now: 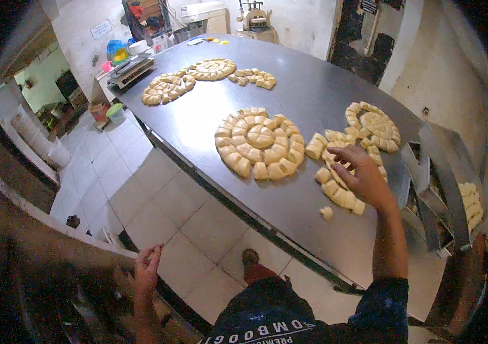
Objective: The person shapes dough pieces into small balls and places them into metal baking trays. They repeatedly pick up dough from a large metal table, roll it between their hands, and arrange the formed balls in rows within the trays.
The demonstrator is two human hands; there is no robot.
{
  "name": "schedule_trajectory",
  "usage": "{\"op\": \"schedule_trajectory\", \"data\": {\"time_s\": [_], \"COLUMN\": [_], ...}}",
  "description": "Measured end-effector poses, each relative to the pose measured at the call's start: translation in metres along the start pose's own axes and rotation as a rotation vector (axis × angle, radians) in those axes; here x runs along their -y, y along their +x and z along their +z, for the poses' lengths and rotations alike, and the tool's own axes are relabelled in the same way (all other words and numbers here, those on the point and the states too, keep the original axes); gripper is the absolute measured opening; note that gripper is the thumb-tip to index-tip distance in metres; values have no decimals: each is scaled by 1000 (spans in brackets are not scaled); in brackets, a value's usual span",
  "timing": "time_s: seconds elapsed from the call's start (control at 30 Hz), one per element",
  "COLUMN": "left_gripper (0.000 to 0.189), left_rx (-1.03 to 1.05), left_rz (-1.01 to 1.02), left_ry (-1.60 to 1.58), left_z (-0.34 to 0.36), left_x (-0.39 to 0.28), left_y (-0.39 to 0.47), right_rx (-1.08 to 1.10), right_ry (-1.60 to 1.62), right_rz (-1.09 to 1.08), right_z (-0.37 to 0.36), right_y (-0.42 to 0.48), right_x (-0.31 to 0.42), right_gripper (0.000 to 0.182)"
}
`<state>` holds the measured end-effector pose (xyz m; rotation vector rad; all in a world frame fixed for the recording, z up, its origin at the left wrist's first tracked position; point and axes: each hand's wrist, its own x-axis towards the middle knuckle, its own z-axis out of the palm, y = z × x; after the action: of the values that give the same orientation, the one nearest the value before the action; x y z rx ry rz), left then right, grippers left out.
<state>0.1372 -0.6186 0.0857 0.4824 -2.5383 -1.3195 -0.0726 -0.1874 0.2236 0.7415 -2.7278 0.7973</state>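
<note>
My right hand [362, 174] is over a loose cluster of cut dough pieces [340, 193] on the metal-topped table [209, 159]. Its thumb and fingers are apart, with no piece visibly held; whether the fingertips touch the dough is unclear. A single small dough piece [326, 213] lies nearer the table's front edge. Left of this hand is a large round spiral of cut dough [261, 139]. Behind it sits a smaller dough coil [375, 124]. My left hand [147, 266] hangs low at the left, away from the table, its fingers bent; its grip cannot be made out.
More dough coils [212, 69] and loose pieces [254, 78] lie on the table's far part. A scale [132, 71] stands by the far left corner. Metal frames [431, 189] rise at the right end. Floor tiles [184, 210] run along the table's front edge.
</note>
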Motion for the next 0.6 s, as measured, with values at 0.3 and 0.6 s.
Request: {"op": "schedule_trajectory", "data": {"time_s": [0.3, 0.6], "left_gripper": [23, 34], "left_rx": [16, 111], "left_rz": [143, 394], "left_ry": [81, 322], "left_z": [9, 125], "left_x": [-13, 1], "left_y": [260, 504], "right_rx": [-14, 107], "right_ry": [80, 87], "right_rz": [321, 697], "right_z": [86, 204], "right_y": [202, 348], "right_x": [-99, -177], "right_gripper": [33, 37]}}
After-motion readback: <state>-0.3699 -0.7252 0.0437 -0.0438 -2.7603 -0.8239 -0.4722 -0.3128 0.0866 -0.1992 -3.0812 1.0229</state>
